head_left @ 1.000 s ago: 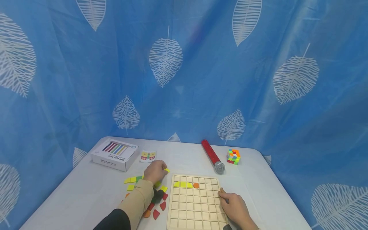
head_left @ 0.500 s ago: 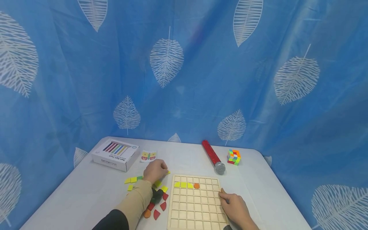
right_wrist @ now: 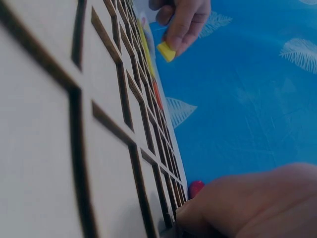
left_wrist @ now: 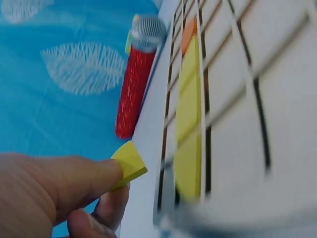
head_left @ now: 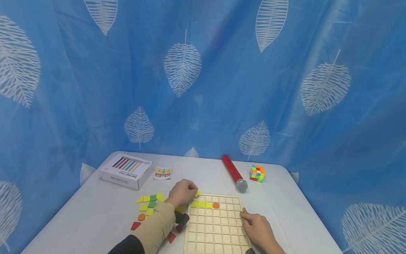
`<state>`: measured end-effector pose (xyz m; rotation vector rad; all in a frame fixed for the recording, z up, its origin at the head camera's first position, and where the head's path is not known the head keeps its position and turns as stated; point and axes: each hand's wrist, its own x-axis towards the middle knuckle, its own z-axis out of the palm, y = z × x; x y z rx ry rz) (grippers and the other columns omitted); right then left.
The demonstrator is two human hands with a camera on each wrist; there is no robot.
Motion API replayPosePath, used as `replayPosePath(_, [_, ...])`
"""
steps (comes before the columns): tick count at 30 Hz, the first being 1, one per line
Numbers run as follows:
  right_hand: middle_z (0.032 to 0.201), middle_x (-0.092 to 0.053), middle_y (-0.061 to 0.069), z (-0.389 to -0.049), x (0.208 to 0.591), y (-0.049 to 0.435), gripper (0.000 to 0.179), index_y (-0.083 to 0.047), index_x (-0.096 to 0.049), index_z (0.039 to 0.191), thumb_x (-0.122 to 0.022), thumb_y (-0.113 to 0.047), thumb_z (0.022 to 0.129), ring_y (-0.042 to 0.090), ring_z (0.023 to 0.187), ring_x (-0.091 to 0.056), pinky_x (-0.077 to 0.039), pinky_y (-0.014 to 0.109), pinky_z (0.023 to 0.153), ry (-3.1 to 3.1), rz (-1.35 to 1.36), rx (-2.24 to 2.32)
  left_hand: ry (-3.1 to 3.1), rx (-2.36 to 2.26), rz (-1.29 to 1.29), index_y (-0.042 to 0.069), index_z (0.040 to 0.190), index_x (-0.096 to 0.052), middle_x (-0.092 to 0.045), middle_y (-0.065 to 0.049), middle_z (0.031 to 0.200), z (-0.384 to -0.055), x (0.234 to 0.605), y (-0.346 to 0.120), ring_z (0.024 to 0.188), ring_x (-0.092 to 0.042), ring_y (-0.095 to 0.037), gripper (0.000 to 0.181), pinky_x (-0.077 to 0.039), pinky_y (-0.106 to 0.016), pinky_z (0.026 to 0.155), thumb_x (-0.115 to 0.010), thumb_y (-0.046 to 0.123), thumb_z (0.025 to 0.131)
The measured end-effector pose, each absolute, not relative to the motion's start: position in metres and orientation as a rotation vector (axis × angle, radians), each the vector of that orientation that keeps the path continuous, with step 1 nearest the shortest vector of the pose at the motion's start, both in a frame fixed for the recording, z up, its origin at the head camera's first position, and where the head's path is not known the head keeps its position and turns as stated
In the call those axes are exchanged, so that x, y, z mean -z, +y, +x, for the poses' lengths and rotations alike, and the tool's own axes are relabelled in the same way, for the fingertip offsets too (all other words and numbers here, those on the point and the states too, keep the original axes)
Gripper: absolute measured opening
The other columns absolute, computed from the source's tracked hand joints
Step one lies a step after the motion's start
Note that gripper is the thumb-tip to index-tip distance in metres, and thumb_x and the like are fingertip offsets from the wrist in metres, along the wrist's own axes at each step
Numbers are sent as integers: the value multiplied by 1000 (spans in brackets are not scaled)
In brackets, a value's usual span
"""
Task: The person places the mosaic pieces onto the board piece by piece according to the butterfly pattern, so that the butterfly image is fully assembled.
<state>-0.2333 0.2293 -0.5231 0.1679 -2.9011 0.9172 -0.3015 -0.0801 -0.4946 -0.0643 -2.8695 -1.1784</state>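
My left hand pinches a small yellow tile with one curved edge between thumb and finger. It holds the tile over the far left corner of the wooden grid board. Along a far row of the board sit several yellow tiles side by side, then an orange disc. My right hand grips the board's right edge, thumb at the rim; its other fingers are partly hidden. In the right wrist view, the pinched tile shows clear of the board's surface.
Loose yellow, green, red and orange pieces lie left of the board, partly behind my left sleeve. Beyond them are a pattern card and a white box. A red microphone and a puzzle cube lie at the back.
My left hand has moved right with the yellow tile, from beside the loose pieces to the board's far left corner. The right hand stays at the board's edge.
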Motion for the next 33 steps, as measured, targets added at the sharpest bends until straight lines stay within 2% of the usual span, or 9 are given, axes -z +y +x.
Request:
replayPosePath(2, [125,-71,19,-233,523,229,27,-9,-78,116,-70,-13,91,15,79,-68,-39,28,50,-2908,173,-905,-2872,1175,-125,20,92,-76,-71,6,90,-299,493,-72,83,-63,-15,5,-52,-42,75,-75,24,92])
replayPosePath(9, [127,-70,19,-234,523,231,28,-10,-77,118,-69,-14,91,13,75,-64,-38,29,49,-2926,156,-923,-2842,1209,-291,20,84,-75,-69,10,82,-292,497,-46,73,-58,-11,4,-48,-35,64,-75,20,88])
replayPosePath(13, [128,-70,18,-235,524,232,28,-10,-77,118,-69,-15,92,13,79,-65,-38,29,49,-2928,164,-923,-2830,1257,-332,21,79,-74,-68,12,80,-292,500,-32,70,-57,-9,8,-47,-32,61,-76,17,86])
replayPosePath(19, [129,-69,18,-235,523,231,28,-10,-77,118,-69,-15,92,12,63,-57,-38,29,48,-2921,164,-936,-2844,1212,-394,22,76,-73,-67,14,74,-292,502,-11,62,-55,-7,10,-45,-29,54,-77,17,83])
replayPosePath(28, [133,-67,18,-234,522,228,29,-8,-76,119,-68,-14,92,12,59,-54,-39,29,49,-2924,176,-952,-2900,1046,-452,22,71,-71,-62,15,66,-290,496,4,58,-53,-6,15,-42,-27,52,-76,13,81])
replayPosePath(33, [132,-68,17,-233,522,230,28,-9,-77,118,-69,-14,92,11,70,-62,-39,28,49,-2914,171,-927,-2934,1015,-437,23,71,-70,-61,14,66,-290,495,11,58,-52,-7,16,-41,-27,52,-74,13,82])
